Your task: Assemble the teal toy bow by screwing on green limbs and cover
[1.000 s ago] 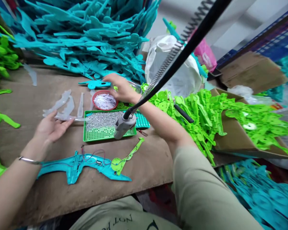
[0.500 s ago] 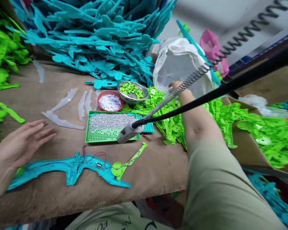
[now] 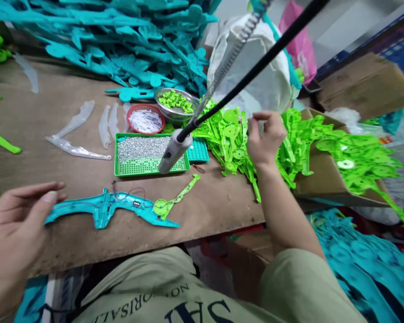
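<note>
My left hand (image 3: 23,220) is open, its fingers stretched out over the left end of a blue plastic bow-shaped half shell (image 3: 87,202). Thin wires and a small metal part (image 3: 136,203) lie inside that shell. A lime-green lever piece with a round end (image 3: 160,207) sits across its right part. My right hand (image 3: 265,137) is closed in a pinch above the heap of green plastic parts (image 3: 234,132), in front of the white sack (image 3: 269,85). Whatever its fingers hold is too small or hidden to name.
An electric screwdriver (image 3: 175,150) hangs over a green tray (image 3: 134,174) of screws. Behind stand a red basket (image 3: 129,122) of white strips and a metal bowl (image 3: 160,107) of green pieces. Translucent blade-shaped parts (image 3: 77,150) lie left. Blue shells (image 3: 138,49) are piled at the back.
My right hand has come out of the white sack and back toward me, its fingers now pinched. My left hand has turned, thumb now showing. The whole view has shifted.
</note>
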`<state>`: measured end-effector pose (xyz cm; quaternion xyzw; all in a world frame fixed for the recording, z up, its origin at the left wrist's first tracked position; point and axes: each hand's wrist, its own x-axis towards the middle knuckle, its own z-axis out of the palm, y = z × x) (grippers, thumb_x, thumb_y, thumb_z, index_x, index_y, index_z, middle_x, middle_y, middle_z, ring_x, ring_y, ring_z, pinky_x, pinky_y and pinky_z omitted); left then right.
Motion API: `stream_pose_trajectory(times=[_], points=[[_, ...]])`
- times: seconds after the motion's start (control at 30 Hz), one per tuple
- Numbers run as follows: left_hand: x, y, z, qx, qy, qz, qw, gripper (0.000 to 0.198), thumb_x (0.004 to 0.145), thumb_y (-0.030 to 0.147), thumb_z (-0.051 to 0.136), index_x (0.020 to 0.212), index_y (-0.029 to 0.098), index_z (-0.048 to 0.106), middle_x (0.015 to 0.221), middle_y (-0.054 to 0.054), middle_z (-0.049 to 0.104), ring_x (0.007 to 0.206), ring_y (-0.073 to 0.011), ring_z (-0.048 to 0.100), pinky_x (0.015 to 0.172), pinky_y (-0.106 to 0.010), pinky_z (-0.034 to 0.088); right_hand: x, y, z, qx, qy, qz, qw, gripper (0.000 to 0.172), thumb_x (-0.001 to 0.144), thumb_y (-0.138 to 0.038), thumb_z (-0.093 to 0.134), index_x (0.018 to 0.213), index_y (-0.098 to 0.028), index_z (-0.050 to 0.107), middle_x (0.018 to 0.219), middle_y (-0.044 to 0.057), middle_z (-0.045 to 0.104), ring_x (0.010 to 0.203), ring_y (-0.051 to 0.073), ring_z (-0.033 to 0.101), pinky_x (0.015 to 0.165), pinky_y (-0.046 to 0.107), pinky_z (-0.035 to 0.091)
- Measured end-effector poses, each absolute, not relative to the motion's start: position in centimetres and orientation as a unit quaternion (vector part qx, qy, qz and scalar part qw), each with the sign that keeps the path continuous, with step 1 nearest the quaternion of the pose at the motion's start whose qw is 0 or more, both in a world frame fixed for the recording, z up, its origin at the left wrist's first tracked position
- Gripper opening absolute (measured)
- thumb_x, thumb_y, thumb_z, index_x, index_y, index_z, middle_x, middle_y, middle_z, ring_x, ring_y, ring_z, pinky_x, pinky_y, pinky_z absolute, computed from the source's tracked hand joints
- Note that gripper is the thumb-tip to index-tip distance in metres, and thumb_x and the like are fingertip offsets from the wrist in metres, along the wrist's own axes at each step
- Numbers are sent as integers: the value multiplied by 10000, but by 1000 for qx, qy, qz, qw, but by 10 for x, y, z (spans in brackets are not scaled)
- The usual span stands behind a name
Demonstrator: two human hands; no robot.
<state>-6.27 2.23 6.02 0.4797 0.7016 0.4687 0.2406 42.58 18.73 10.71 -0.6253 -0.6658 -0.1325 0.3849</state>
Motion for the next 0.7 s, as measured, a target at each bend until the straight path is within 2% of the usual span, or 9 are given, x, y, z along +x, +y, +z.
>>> stream_pose_trajectory(times=[0.07,0.13,0.27,0.33,0.43,0.5,0.57,0.63,0.7], points=[[-44,7,56,589,651,444,181,209,880,374,709,1021,222,735,958,-23,770,800,-170,706,760,-303,571,414,136,85,-623,-656,-77,420,146,954,-312,551,1050,-221,613,989,40,655,946,194,647,899,398,510],[-23,-2,53,712,540,418,163,86,917,231,668,984,216,720,915,0,764,816,-138,713,792,-257,564,402,94,60,-637,-631,8,443,236,950,-341,556,1157,-234,594,1075,55,643,964,197,649,883,394,534],[13,-12,43,815,376,397,194,199,930,46,591,1060,175,667,934,-24,762,855,-121,729,816,-218,570,384,40,16,-685,-542,177,454,541,892,-426,629,1386,-268,476,1361,110,578,901,176,639,850,382,565],[25,-16,36,832,343,387,200,211,933,32,575,1085,156,653,952,-55,760,867,-141,728,816,-248,575,379,25,2,-702,-510,244,434,617,849,-425,650,1409,-243,467,1343,129,607,911,191,650,866,399,562],[36,-20,27,854,322,366,184,211,927,26,576,1083,149,646,957,-76,757,861,-168,711,792,-297,573,379,10,-7,-730,-533,262,338,459,810,-367,617,1234,-189,624,1110,124,712,959,252,660,907,449,537],[41,-21,23,860,323,353,175,213,923,23,579,1081,151,641,959,-79,755,867,-179,699,788,-315,572,382,4,-4,-754,-577,196,247,303,798,-337,601,1035,-180,708,982,129,725,976,297,644,948,507,500],[45,-19,20,862,329,348,166,231,920,27,588,1106,157,635,969,-78,753,900,-189,694,822,-335,578,385,2,3,-766,-596,144,193,222,789,-347,623,900,-184,725,891,123,713,946,311,627,956,536,478],[50,-15,17,860,341,351,147,281,917,48,610,1172,167,622,1008,-82,753,965,-207,693,879,-365,580,385,3,9,-766,-571,190,225,236,793,-411,661,878,-196,710,822,83,693,841,267,625,886,489,512],[56,-10,14,860,355,345,124,367,918,98,641,1273,171,587,1097,-105,749,1073,-245,683,943,-410,568,379,5,15,-741,-506,303,321,318,767,-492,728,919,-216,681,817,31,686,756,204,626,796,403,544]])
